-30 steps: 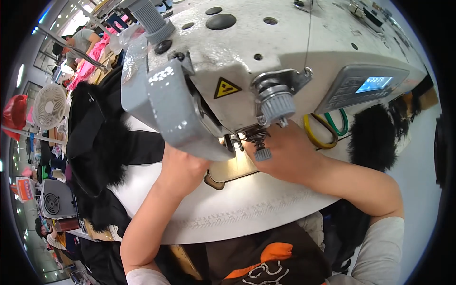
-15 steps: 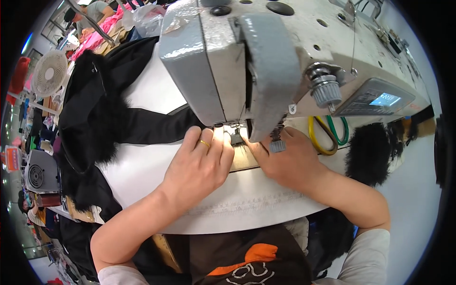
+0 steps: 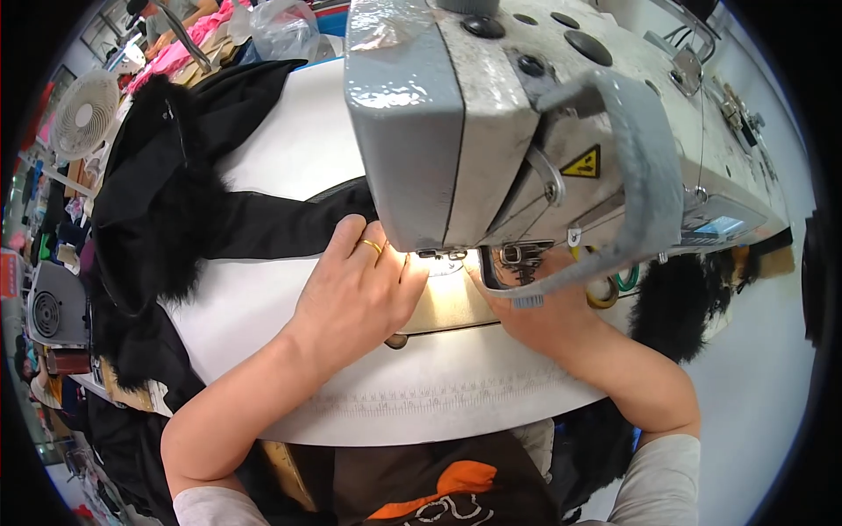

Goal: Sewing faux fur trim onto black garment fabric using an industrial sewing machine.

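Note:
A grey-white sewing machine (image 3: 408, 145) stands before me, its lamp lighting the metal plate (image 3: 452, 302) under the head. My left hand (image 3: 360, 289), a gold ring on one finger, is closed with its fingertips at the end of a black fabric strip (image 3: 281, 226), just left of the needle area. That strip runs left to a black garment with fur trim (image 3: 153, 202). My right hand (image 3: 548, 320) is on the other side of the needle area, most of its fingers hidden behind the machine's grey curved guard (image 3: 645, 175). The machine head covers the needle.
Yellow-handled scissors (image 3: 603, 294) and a green handle (image 3: 627, 278) lie right of my right hand, beside a black fur piece (image 3: 671, 307). A ruler scale (image 3: 421, 396) marks the table's front. A white fan (image 3: 85, 114) and a person's arm show at far left.
The view has shifted, so the machine head looks farther right and now hides the needle area. Both hands stay beside the plate; more of the right fingers is covered.

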Demonstrator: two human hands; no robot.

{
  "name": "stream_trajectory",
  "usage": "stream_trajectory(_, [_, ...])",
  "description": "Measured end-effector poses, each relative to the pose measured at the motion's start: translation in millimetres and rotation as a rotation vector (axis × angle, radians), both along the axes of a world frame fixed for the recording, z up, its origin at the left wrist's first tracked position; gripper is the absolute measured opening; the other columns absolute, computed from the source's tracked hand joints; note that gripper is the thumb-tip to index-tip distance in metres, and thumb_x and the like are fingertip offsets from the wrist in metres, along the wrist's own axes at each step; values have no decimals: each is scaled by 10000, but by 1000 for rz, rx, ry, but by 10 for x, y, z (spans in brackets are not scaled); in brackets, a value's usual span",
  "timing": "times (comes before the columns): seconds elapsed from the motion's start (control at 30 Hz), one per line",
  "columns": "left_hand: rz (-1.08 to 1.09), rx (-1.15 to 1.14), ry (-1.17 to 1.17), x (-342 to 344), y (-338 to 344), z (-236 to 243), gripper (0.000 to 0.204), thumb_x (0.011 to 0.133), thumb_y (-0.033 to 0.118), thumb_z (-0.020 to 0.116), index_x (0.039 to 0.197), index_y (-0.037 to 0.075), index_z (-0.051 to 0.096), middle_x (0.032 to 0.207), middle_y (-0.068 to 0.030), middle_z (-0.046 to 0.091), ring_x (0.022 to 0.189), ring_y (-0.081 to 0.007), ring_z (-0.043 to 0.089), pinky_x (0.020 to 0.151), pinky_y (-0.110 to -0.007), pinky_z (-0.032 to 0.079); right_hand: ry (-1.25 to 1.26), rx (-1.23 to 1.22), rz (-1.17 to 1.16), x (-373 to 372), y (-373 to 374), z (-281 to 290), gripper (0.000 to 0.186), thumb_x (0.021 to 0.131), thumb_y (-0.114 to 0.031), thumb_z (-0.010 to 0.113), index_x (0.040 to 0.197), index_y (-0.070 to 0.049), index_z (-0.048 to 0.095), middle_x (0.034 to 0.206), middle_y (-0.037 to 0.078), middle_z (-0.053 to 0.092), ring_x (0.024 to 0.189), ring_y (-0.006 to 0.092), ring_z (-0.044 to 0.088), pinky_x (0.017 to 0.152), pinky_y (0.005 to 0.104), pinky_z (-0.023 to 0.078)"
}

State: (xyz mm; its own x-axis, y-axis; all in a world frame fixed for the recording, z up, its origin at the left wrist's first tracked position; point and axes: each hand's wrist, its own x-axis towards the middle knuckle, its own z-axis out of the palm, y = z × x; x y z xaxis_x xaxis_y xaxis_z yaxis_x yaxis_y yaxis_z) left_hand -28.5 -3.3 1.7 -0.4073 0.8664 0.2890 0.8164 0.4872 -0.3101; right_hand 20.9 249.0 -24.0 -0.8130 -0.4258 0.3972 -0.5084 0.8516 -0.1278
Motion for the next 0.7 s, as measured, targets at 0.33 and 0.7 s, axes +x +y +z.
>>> stream_trajectory(0.33, [43, 163, -43, -17, 34, -10, 199, 731, 69, 712, 704, 110, 518, 688, -68, 569, 825, -260, 583, 892, -396, 453, -12, 193, -40, 61, -22, 123, 129, 872, -197, 727, 988, -172, 777, 799, 43, 673, 793, 281, 668, 658, 463, 482])
stream_trajectory(0.7, [41, 95, -2, -57, 8, -17, 175, 734, 89, 731, 663, 117, 573, 712, -80, 615, 875, -266, 605, 909, -398, 451, 80, 83, -18, -1, 41, -66, 153, 961, -160, 677, 1094, -180, 752, 898, -16, 697, 747, 220, 662, 643, 414, 446])
